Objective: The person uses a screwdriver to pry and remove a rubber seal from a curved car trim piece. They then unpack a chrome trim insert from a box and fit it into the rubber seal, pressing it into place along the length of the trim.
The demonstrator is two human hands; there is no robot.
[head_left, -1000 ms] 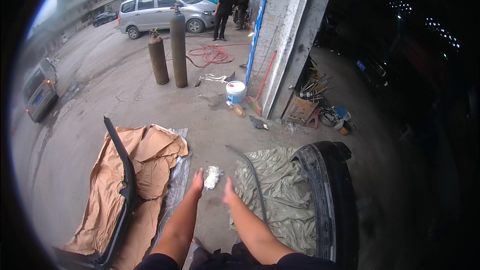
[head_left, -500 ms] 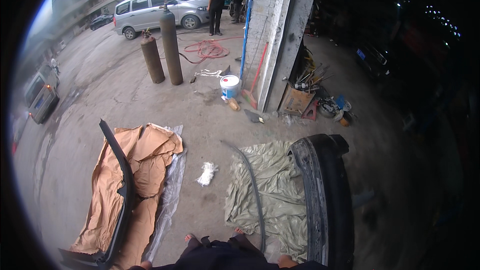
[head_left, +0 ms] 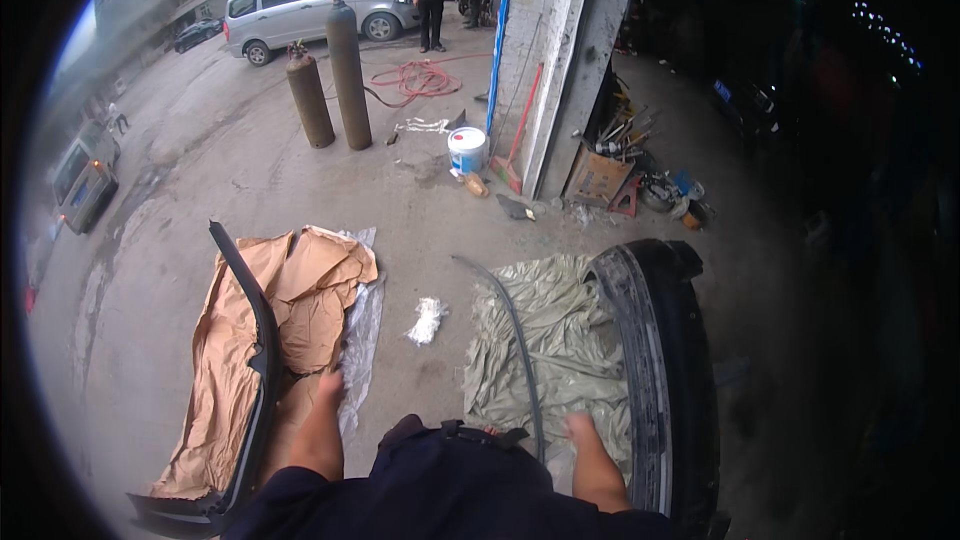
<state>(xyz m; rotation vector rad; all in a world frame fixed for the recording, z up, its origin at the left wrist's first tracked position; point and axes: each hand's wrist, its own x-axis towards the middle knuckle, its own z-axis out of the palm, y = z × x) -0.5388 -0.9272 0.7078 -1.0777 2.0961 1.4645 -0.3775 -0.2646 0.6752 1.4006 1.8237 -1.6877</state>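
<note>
On the concrete floor (head_left: 180, 270): left hand (head_left: 328, 387) over brown paper (head_left: 300, 290), right hand (head_left: 580, 428) over grey sheet (head_left: 540, 320); both empty, finger spread unclear.

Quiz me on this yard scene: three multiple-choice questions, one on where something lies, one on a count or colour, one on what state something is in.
1. Where does the small white crumpled wad lie?
A. On bare ground between the brown paper and the grey-green sheet
B. On top of the bucket
C. Inside a car

2. How many tall gas cylinders stand in the yard?
A. One
B. Two
C. Four

3. What does the left hand hold?
A. A hammer
B. The red hose
C. Nothing

Answers:
1 A, the wad rests on concrete between the two coverings.
2 B, two brown cylinders stand side by side.
3 C, the hand is open over the paper's edge, with nothing gripped.
</note>
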